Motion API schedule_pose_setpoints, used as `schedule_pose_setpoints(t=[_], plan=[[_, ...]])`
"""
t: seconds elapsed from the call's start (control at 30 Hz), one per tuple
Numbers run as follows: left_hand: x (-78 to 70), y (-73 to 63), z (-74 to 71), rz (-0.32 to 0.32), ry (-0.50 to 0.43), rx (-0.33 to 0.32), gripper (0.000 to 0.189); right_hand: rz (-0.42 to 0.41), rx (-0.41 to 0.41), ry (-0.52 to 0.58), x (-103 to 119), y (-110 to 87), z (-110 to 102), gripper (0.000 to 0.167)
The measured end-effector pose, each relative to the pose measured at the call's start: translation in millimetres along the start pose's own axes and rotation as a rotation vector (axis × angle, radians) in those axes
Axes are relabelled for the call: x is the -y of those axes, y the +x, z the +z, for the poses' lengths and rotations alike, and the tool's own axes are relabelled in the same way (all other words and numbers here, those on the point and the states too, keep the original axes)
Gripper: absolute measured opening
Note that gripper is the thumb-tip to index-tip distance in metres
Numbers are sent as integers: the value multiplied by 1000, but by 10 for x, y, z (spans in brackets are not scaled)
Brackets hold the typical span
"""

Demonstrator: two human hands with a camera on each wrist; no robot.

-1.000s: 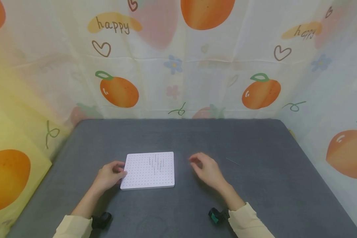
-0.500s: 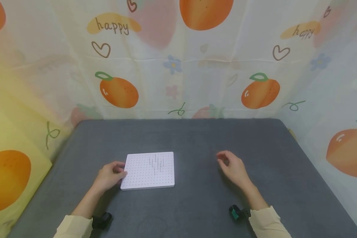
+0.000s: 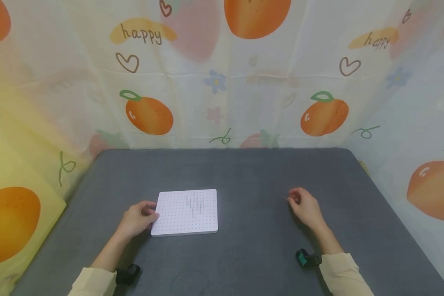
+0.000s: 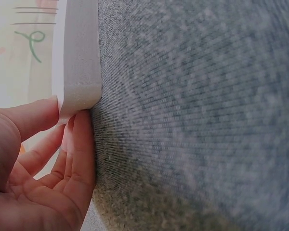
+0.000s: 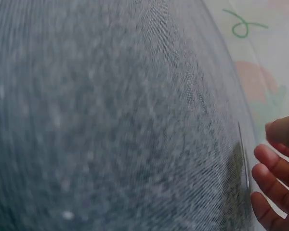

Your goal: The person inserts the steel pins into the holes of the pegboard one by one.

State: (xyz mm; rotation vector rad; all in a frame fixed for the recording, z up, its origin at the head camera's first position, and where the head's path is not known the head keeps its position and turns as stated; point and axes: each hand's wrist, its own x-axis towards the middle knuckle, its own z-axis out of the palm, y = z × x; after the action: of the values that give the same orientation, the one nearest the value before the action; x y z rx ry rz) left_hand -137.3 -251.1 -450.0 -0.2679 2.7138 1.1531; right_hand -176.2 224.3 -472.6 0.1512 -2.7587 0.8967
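Note:
A white perforated board (image 3: 174, 222) lies left of centre, with several thin metal pins (image 3: 197, 203) upright in its holes. My left hand (image 3: 137, 220) holds its left edge. In the left wrist view, the thumb lies on the board's (image 4: 79, 57) face and the fingertips are against its side. My right hand (image 3: 306, 207) is over a loose thin metal pin (image 3: 284, 198), part of which it hides in the head view. In the right wrist view, the thumb and fingers (image 5: 269, 180) are spread apart beside the pin (image 5: 244, 156), which lies on the cloth.
Dark grey cloth (image 3: 244, 263) covers the table. A fruit-printed curtain (image 3: 237, 102) hangs behind the table and along both sides. Each wrist carries a black camera, such as the one on the right wrist (image 3: 308, 259).
My right hand has moved right, from beside the board to the loose pin. The left hand has stayed at the board's edge, and the board keeps its place.

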Motion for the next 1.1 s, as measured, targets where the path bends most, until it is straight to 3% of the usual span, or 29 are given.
schedule_pose_setpoints(t=[0.6,0.93,1.1], plan=[[23,-2,11,-14,-3,-7,43,27,159,-128,19,68,-19,9],[24,-5,23,-9,10,-17,43,37,172,-159,40,34,-36,12],[5,-6,28,-20,12,-26,43,-9,146,-199,49,37,-21,12]])
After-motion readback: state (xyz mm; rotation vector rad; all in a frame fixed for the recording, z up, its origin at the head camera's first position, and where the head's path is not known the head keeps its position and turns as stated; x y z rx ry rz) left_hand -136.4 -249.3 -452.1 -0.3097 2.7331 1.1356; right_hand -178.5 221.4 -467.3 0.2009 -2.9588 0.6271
